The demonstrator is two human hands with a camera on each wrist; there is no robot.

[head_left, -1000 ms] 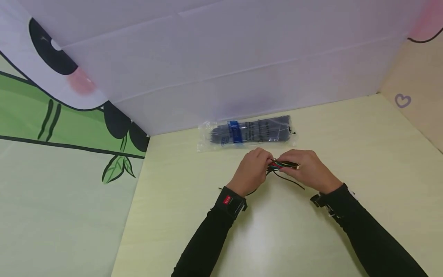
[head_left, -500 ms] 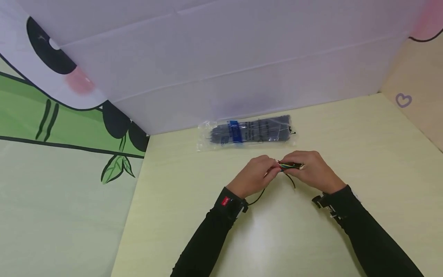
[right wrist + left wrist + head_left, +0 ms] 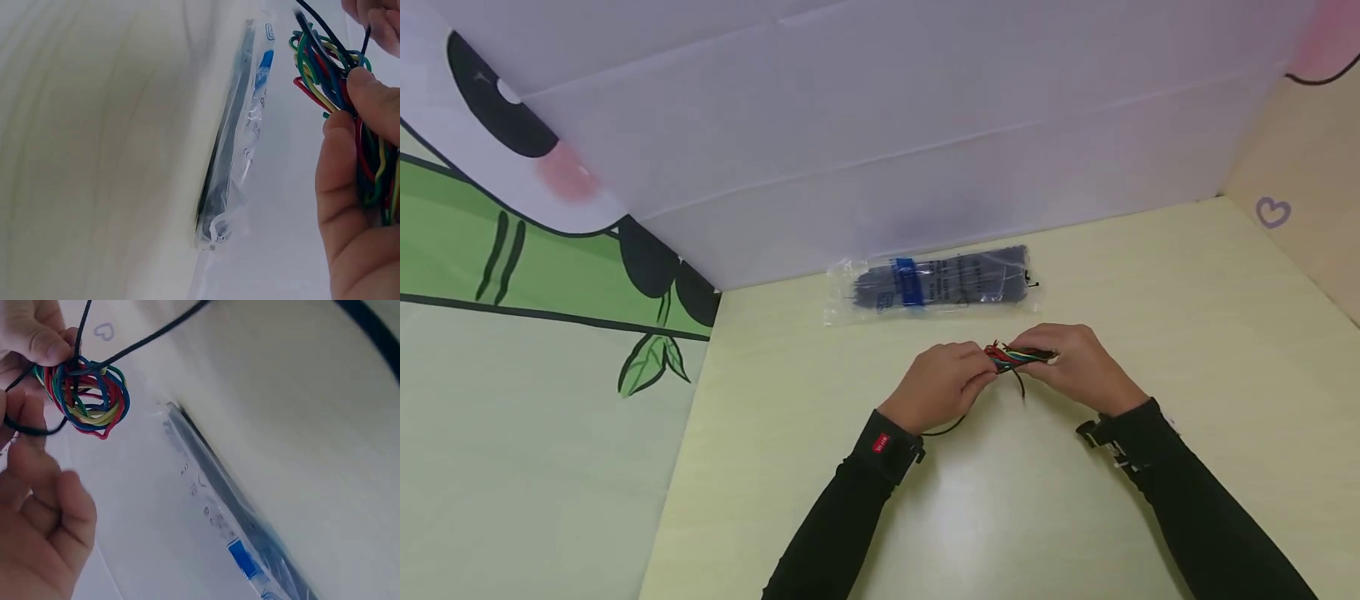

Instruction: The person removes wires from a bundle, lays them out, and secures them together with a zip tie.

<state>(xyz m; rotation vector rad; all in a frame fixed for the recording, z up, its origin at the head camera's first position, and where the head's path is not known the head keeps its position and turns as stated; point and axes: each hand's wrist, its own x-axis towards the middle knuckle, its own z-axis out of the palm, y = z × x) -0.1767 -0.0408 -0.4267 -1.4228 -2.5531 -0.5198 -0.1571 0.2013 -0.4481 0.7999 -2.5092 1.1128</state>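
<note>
A bundle of red, blue, green and yellow wires (image 3: 1017, 357) is held in the right hand (image 3: 1078, 362), its thumb and fingers pinching it. A thin black cable tie (image 3: 147, 339) passes around the bundle, crossing it in the left wrist view. The left hand (image 3: 942, 382) pinches part of the tie close to the wire loops; its fingertips are partly hidden. One strand of the tie (image 3: 1021, 386) hangs below the bundle, and another shows beneath the left hand. In the right wrist view the wires (image 3: 322, 72) stick out past the right thumb.
A clear plastic bag of dark cable ties (image 3: 943, 282) with a blue label lies behind the hands, near the back wall (image 3: 880, 142). Both hands are above the pale table (image 3: 820, 367). A printed cloth (image 3: 542, 400) hangs at the left.
The left hand has shifted right, then back left, exposing more of the wires. The hanging black strand has moved left and points more steeply down. The right hand is almost still.
</note>
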